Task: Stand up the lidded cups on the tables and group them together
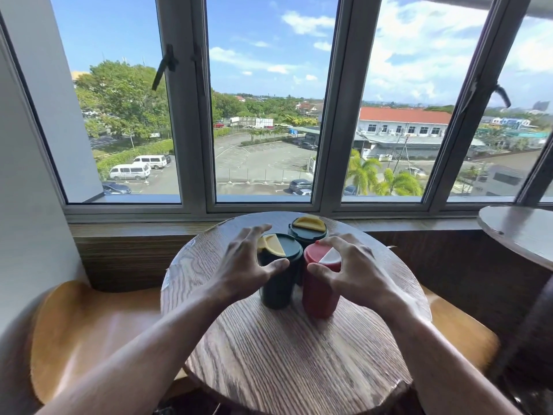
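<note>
Three lidded cups stand upright and touching on the round wooden table (287, 354). The near dark green cup (276, 292) has a yellow lid flap. My left hand (248, 262) wraps its top, thumb on the front rim and fingers spread over the far left side. The red cup (317, 295), with a white lid flap, stands just right of it. My right hand (350, 271) cups its top, thumb on the front under the lid and fingers curled over the right edge. Behind them stands a second dark green cup (308, 232) with a yellow flap, untouched.
A tan curved seat (89, 330) sits left of the table and another (460, 336) to the right. A second round table (520, 232) shows at the right edge. A wooden sill and large windows (263, 115) run behind the cups.
</note>
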Demonstrator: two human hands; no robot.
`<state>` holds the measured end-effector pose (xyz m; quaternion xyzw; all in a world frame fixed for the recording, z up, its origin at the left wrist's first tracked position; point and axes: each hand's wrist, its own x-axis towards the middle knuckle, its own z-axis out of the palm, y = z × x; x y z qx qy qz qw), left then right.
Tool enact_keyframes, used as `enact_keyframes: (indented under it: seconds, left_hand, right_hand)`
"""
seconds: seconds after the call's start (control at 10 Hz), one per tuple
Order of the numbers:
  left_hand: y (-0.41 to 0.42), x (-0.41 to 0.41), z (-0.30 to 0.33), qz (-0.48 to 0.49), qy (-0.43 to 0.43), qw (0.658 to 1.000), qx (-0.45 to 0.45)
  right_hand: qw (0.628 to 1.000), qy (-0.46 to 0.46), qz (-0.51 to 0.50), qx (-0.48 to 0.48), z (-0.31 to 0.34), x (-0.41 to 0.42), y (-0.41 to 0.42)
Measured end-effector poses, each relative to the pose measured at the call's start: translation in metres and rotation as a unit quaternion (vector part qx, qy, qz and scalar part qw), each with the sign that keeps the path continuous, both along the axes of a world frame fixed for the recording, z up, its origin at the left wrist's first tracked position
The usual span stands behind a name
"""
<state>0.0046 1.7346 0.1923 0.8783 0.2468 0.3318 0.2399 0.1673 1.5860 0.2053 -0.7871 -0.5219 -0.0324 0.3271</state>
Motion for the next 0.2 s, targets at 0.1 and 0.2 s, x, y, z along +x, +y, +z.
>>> enact_keyframes:
  seconds: [0.1,0.2]
  left_hand:
    - [0.0007,-0.0067,-0.0041,-0.001,-0.008,1.0,-0.008]
    - [-0.0004,-0.012,-0.0052,0.01,-0.026,0.999,-0.025]
  right_hand:
    - [1.0,-0.005,-0.002,0.005,0.0019,-0.0007,-0.0028]
    - [0.999,0.0,-0.017,0.035,0.0041,-0.0033,-0.0042]
